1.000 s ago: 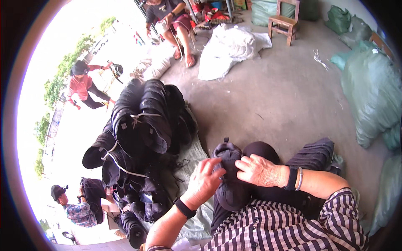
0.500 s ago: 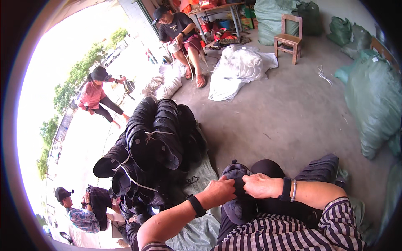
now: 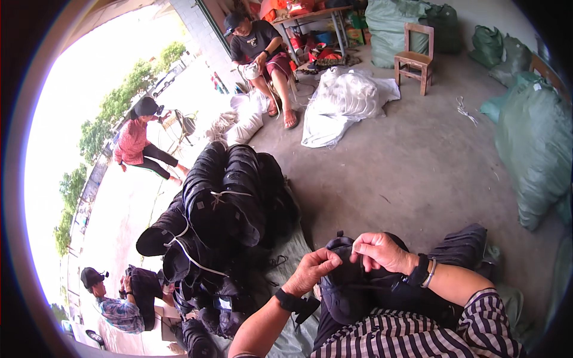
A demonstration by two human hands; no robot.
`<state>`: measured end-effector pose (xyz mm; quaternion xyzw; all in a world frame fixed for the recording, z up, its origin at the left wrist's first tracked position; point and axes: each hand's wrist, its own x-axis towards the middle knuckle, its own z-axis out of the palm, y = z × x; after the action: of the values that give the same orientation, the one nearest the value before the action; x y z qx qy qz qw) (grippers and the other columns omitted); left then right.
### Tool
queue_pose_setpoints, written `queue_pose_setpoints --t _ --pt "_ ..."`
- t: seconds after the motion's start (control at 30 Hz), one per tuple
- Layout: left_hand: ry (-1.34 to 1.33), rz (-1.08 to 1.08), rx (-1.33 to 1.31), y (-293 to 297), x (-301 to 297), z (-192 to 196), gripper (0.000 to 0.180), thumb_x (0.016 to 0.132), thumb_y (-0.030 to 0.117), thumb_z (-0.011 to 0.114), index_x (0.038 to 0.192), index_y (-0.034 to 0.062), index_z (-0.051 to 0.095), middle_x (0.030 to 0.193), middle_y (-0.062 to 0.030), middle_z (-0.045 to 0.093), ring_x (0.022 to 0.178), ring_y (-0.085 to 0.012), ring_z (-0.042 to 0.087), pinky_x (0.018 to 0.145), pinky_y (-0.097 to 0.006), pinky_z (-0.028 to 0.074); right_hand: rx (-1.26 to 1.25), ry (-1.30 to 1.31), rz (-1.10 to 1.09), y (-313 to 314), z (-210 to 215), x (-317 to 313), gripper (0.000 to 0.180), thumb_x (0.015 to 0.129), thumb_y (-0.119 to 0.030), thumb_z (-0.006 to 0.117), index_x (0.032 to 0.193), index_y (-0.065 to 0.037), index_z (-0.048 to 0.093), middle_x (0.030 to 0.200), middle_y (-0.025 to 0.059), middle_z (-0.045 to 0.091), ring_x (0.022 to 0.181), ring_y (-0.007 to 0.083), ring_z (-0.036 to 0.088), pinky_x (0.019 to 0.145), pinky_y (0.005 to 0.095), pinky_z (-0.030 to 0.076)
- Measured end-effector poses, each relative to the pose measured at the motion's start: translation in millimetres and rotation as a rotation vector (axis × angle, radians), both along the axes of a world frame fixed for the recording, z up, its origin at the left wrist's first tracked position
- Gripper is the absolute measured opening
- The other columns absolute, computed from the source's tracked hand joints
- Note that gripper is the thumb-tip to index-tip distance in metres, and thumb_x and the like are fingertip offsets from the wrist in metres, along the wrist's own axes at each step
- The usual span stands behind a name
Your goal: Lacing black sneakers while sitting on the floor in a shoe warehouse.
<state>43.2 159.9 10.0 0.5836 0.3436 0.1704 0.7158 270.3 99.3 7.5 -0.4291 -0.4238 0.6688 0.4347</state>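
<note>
A dark grey-black fabric piece, its kind unclear, perhaps a cap (image 3: 345, 301), lies on my lap with a small loop at its far edge. Just above it is my left hand (image 3: 311, 269), thumb and forefinger pinched together. My right hand (image 3: 383, 253) is close by on the right, fingertips also pinched and a small gap from the left ones. Anything between the fingertips is too fine to make out. To the left rises a pile of nested black fabric pieces (image 3: 206, 197), tied in bundles with white cord (image 3: 190, 253).
A green sheet (image 3: 286, 310) lies under the pile. Another dark nested stack (image 3: 456, 247) is at my right. Large green sacks (image 3: 534, 149), a wooden chair (image 3: 414, 58) and a white sack (image 3: 346, 98) stand farther off. Three people are nearby: one sits ahead (image 3: 261, 45).
My hands have lifted off the dark fabric piece, and the right one has turned with its fingers curled up. The view has shifted slightly. The person at the left has straightened an arm downward.
</note>
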Motion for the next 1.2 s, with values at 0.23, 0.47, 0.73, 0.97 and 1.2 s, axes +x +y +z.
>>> queue_pose_setpoints --t 0.23,0.47,0.73,0.97,1.2 --pt "-0.163 0.064 -0.043 -2 5 -1 0.013 0.087 0.023 0.065 0.085 0.0103 0.061 0.078 0.0054 0.057 0.071 -0.0033 0.045 0.066 -0.02 0.036 0.005 -0.003 0.211 -6 -1 -34 0.025 0.088 -0.021 0.06 0.104 -0.001 0.056 0.074 0.0019 0.058 0.056 0.0089 0.055 0.052 0.0217 0.047" --pt "-0.065 0.094 -0.059 -4 8 2 0.014 0.09 0.02 0.061 0.091 0.0068 0.061 0.083 0.0037 0.059 0.081 -0.0066 0.053 0.079 -0.024 0.043 0.089 -0.058 0.25 -14 48 -22 0.018 0.092 -0.014 0.053 0.085 -0.001 0.062 0.071 0.0 0.058 0.058 0.0052 0.053 0.056 0.0189 0.046" --pt "-0.168 -0.354 0.237 -27 30 20 0.03 0.088 0.029 0.063 0.103 0.0029 0.063 0.088 -0.0029 0.057 0.09 -0.0138 0.055 0.084 -0.028 0.042 0.275 0.043 0.098 -23 83 13 0.018 0.093 -0.011 0.051 0.085 0.001 0.061 0.077 0.0044 0.06 0.064 0.0089 0.059 0.06 0.0214 0.049" --pt "-0.247 0.388 -0.049 -14 11 16 0.015 0.09 0.021 0.053 0.084 0.0089 0.057 0.098 -0.0052 0.059 0.072 -0.0093 0.05 0.065 -0.024 0.041 0.097 0.224 -0.122 -26 58 45 0.02 0.094 -0.018 0.049 0.087 -0.003 0.06 0.084 0.0063 0.063 0.065 0.01 0.06 0.058 0.0224 0.049" --pt "-0.51 1.319 -0.22 55 -264 -64 0.016 0.091 0.015 0.053 0.085 0.0051 0.064 0.07 -0.0015 0.061 0.067 -0.0151 0.057 0.064 -0.029 0.047 0.013 0.577 -0.9 -64 -9 286 0.014 0.089 -0.011 0.051 0.093 0.001 0.056 0.094 0.0132 0.063 0.082 0.0228 0.061 0.072 0.0306 0.05"
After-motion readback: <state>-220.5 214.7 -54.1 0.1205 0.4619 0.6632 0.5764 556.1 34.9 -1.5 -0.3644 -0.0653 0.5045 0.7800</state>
